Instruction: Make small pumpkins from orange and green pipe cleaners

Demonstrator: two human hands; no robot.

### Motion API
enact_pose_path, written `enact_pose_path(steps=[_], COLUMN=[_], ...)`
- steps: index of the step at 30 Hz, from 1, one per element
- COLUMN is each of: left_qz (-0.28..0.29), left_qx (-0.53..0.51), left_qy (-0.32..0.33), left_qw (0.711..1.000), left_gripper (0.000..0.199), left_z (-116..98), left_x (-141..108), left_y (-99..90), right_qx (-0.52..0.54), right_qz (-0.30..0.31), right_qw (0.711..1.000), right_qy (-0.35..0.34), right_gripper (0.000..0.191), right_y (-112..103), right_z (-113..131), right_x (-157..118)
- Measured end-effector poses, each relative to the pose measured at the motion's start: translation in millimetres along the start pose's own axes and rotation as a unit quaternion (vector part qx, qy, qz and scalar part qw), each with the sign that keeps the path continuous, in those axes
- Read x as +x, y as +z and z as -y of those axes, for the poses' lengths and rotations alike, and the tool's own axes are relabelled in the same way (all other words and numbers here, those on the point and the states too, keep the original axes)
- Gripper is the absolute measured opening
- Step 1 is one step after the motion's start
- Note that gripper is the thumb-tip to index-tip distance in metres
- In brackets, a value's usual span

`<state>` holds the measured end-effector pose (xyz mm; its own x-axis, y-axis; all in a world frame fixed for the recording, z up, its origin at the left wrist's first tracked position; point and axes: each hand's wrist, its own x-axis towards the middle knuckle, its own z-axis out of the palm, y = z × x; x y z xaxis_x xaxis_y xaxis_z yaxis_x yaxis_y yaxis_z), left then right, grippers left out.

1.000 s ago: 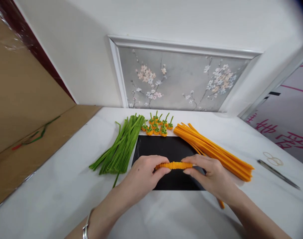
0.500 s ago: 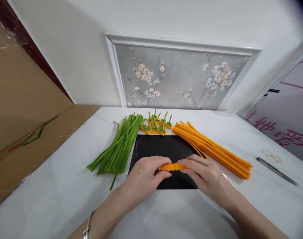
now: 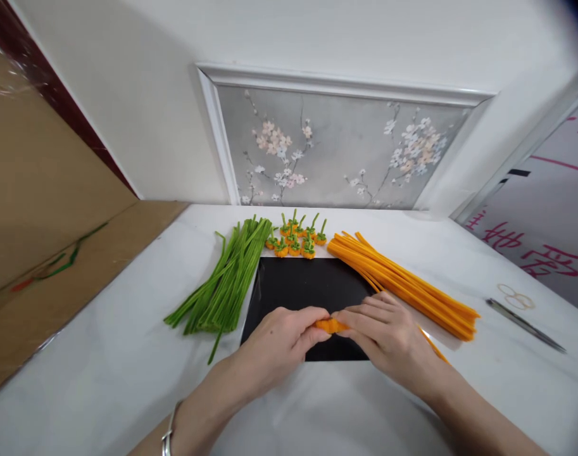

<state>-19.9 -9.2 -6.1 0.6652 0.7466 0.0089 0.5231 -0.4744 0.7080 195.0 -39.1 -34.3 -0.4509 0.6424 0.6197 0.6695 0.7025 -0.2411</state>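
Observation:
Over the front part of a black mat (image 3: pixel 307 282), my left hand (image 3: pixel 286 335) pinches one end of a small orange folded piece (image 3: pixel 330 325) between thumb and fingers. The other end is pinched by my right hand (image 3: pixel 376 323). Most of the piece is hidden by the fingertips. An orange strand shows beside my right wrist. Behind the mat stand several small orange pumpkin-like shapes (image 3: pixel 295 247) with green tops and stems.
Green stems (image 3: pixel 232 278) lie in a bundle left of the mat, orange stems (image 3: pixel 407 282) to its right. Tweezers (image 3: pixel 526 325) and pale rings (image 3: pixel 515 296) are at the far right. Cardboard (image 3: pixel 80 244) borders the left, and a wall with a framed floral panel (image 3: pixel 340 145) rises behind.
My hands have come closer together, and less of the orange piece shows between them. It looks shorter and more bunched.

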Motion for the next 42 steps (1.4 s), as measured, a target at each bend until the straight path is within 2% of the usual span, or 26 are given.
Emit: enact_pose_path(steps=[5,7,10,13,15,18,21,25,30,37,40,42], left_qz=[-0.002,-0.016,-0.051,-0.088,-0.099,-0.080,-0.058,-0.082,-0.078,-0.059,-0.059,-0.075], left_qx=[-0.023,0.025,0.112,0.177,0.189,0.159,0.111,0.052,0.059,0.101,0.086,0.056], left_qy=[-0.024,-0.018,0.027,0.069,0.068,0.041,0.013,0.007,0.029,0.039,0.028,0.020], left_qw=[0.999,0.999,0.992,0.978,0.975,0.983,0.992,0.995,0.995,0.992,0.994,0.995], left_gripper=[0.026,0.023,0.021,0.012,0.015,0.021,0.019,0.041,0.016,0.021,0.015,0.023], left_z=[1.0,0.7,1.9,5.5,7.1,6.1,3.6,3.9,5.5,4.9,2.8,2.0], left_x=[-0.9,-0.8,-0.5,-0.4,-0.4,-0.1,0.6,1.2,1.4,0.9,0.0,-0.9], left_y=[-2.3,-0.9,5.2,12.6,15.2,14.1,9.6,3.2,-0.2,2.4,1.3,-0.6], right_qx=[0.037,0.044,0.045,0.043,0.045,0.038,0.013,0.012,0.037,0.066,0.057,0.053], right_qz=[0.074,0.092,0.094,0.097,0.088,0.046,0.013,0.005,0.009,-0.004,-0.008,-0.006], right_qw=[0.994,0.990,0.988,0.988,0.990,0.996,0.999,0.998,0.996,0.992,0.993,0.993], right_qy=[0.075,0.097,0.113,0.110,0.098,0.063,0.039,0.054,0.081,0.106,0.102,0.106], right_gripper=[0.020,0.018,0.017,0.016,0.017,0.018,0.020,0.018,0.017,0.017,0.018,0.019], right_y=[-4.5,-5.2,-4.1,-1.9,-0.7,0.1,0.6,1.1,-0.2,-0.5,-0.4,-0.7], right_z=[-6.8,-8.1,-6.8,-3.2,-1.0,0.6,0.3,-2.1,-2.7,-2.2,-4.1,-5.3], right_x=[-4.3,-4.7,-3.6,-1.9,-1.1,-1.2,-2.3,-3.3,-2.8,-3.5,-5.0,-5.7])
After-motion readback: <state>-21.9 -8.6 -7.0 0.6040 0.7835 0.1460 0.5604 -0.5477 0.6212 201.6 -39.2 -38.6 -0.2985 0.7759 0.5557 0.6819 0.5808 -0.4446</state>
